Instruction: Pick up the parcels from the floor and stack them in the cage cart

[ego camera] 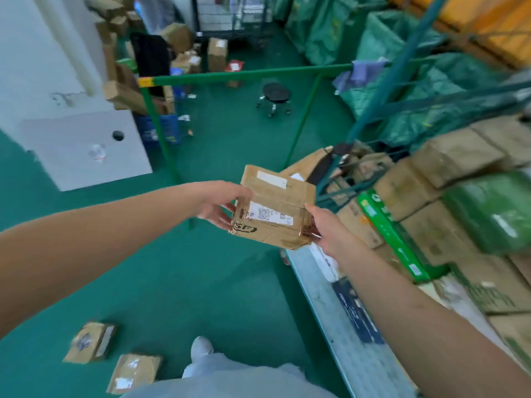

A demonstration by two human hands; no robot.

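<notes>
Parcel (274,206) sits between my two hands, held up in the air over the green floor (224,282), just beside the cage cart (321,285). My left hand (218,203) grips its left side, thumb on top and fingers underneath. My right hand (324,225) grips the right edge, thumb up against the side. Brown boxes (448,179) and a green package (494,211) are stacked in the cart. Two small parcels (92,341) lie on the floor near my feet.

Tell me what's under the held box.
Green floor and the cart's grey edge lie below the box, gripped by left hand and right hand. Its underside is hidden.
</notes>
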